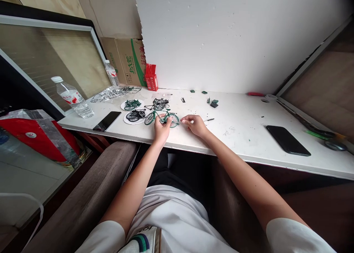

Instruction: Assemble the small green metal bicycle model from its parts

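Note:
A small green model bicycle (149, 118) is held upright above the front of the white table by my left hand (162, 129), whose thumb and fingers pinch the middle of its frame. Just right of the bicycle's wheel is my right hand (195, 125), with thumb and index finger pressed together; whatever is between them is too small to make out. Behind and left of my left hand, a white plate (125, 121) carries black bicycle parts (135, 115). Another plate (123, 107) farther back holds green bicycle parts (132, 104). Black parts (160, 103) lie behind the held bicycle.
A phone (107, 121) and two water bottles (74, 100) (111, 74) stand or lie at the left. A red box (151, 77) stands at the back. Small dark pieces (214, 104) and a thin tool (209, 119) lie right of centre, with a black phone (288, 140) farther right.

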The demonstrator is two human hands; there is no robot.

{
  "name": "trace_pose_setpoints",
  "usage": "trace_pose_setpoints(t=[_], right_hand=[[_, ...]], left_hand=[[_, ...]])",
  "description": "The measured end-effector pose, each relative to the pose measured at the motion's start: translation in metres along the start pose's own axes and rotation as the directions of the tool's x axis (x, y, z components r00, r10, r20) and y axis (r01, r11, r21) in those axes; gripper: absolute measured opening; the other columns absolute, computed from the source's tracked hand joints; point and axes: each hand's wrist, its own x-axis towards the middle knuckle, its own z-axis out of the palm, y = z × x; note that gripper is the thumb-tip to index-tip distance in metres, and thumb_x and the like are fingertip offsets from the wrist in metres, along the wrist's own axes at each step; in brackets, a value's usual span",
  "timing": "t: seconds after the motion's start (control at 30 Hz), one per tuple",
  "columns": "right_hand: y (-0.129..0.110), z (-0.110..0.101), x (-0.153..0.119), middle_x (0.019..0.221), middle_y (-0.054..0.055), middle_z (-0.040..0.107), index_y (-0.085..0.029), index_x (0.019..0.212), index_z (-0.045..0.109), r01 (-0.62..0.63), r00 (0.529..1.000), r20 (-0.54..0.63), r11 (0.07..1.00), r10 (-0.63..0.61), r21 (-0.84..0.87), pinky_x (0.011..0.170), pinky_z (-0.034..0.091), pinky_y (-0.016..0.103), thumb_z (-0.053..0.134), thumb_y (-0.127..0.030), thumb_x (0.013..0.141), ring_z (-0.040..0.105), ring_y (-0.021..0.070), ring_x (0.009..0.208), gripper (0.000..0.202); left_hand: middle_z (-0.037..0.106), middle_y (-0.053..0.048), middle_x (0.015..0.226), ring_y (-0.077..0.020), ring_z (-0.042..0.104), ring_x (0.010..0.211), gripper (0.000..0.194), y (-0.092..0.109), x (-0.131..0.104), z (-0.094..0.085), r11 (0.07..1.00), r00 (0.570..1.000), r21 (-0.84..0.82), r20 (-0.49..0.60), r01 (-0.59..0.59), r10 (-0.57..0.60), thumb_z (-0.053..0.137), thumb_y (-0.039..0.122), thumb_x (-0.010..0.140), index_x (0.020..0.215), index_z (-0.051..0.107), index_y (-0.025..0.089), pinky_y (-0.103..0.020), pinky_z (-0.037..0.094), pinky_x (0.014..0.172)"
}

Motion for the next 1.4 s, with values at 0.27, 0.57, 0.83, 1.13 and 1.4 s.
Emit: trace_pose_setpoints(t=[0.27,0.57,0.83,1.13,1.4], right_hand=[[-0.006,0.001,-0.002,0.103,0.012,0.079,-0.019,0.096,0.072,-0.002,1.0,0.023,1.0,0.002,-0.009,0.068,0.054,0.032,0.062,-0.068,0.094,0.067,0.0221,0.085,0.05],[-0.012,0.001,-0.004,0.098,0.013,0.08,-0.019,0.093,0.073,-0.006,0.999,0.036,1.0,0.006,0.021,0.074,0.056,0.035,0.067,-0.07,0.091,0.071,0.0239,0.088,0.052],[-0.014,0.002,-0.005,0.094,0.012,0.079,-0.018,0.091,0.072,0.008,1.0,0.025,1.0,-0.008,-0.003,0.075,0.055,0.035,0.065,-0.071,0.091,0.069,0.0226,0.086,0.053],[-0.018,0.001,-0.006,0.096,0.012,0.079,-0.018,0.092,0.072,0.016,0.999,0.041,1.0,-0.016,0.004,0.074,0.055,0.034,0.065,-0.073,0.091,0.069,0.0231,0.087,0.055],[-0.017,0.002,-0.005,0.093,0.011,0.077,-0.018,0.091,0.07,0.046,0.998,0.036,0.998,-0.045,-0.032,0.078,0.054,0.036,0.064,-0.069,0.092,0.067,0.0223,0.085,0.051]], left_hand=[[0.074,-0.007,0.099,-0.0188,0.075,0.086,0.045,-0.008,0.002,-0.003,0.999,0.999,0.014,0.035,-0.036,0.035,0.083,0.04,0.086,0.118,0.058,0.02,-0.032,0.06,0.085],[0.073,-0.007,0.1,-0.0189,0.074,0.085,0.047,-0.006,0.002,-0.004,0.999,0.998,0.008,0.059,-0.036,0.035,0.084,0.041,0.084,0.118,0.059,0.02,-0.032,0.058,0.083],[0.074,-0.007,0.098,-0.0182,0.074,0.083,0.046,-0.01,0.003,-0.004,0.999,0.997,0.005,0.061,-0.052,0.051,0.084,0.04,0.085,0.119,0.059,0.02,-0.031,0.059,0.083],[0.073,-0.006,0.097,-0.0191,0.074,0.086,0.047,-0.01,0.003,-0.004,0.999,0.998,0.028,0.05,-0.04,0.039,0.084,0.04,0.085,0.12,0.059,0.021,-0.032,0.059,0.084],[0.074,-0.007,0.098,-0.0198,0.076,0.088,0.045,-0.008,0.002,-0.004,0.999,0.997,0.007,0.059,-0.052,0.051,0.083,0.04,0.086,0.119,0.059,0.02,-0.032,0.06,0.085]])
